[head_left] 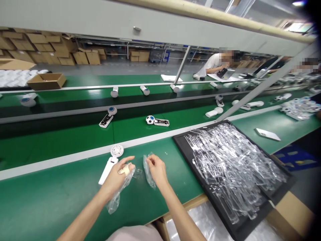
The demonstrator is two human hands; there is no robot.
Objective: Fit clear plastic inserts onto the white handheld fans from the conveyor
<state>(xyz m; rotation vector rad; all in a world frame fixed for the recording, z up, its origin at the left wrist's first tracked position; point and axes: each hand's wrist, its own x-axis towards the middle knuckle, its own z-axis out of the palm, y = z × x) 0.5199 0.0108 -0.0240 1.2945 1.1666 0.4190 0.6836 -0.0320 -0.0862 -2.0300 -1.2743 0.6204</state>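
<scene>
My left hand (119, 174) is closed on a clear plastic bag (117, 195) that hangs down over the green table; a fingertip is taped. My right hand (155, 169) pinches a second clear plastic bag (147, 170) by its top edge. The two hands are close together near the table's front. A white handheld fan (110, 164) lies on the table just left of my left hand, its round head pointing toward the belt.
A black tray (220, 207) heaped with clear plastic pieces (230, 160) sits at my right. Fans (107, 117) (157, 121) ride the dark conveyor belt (62, 113) beyond. A cardboard box (46, 81) stands far left. Other people work across the line (215, 65).
</scene>
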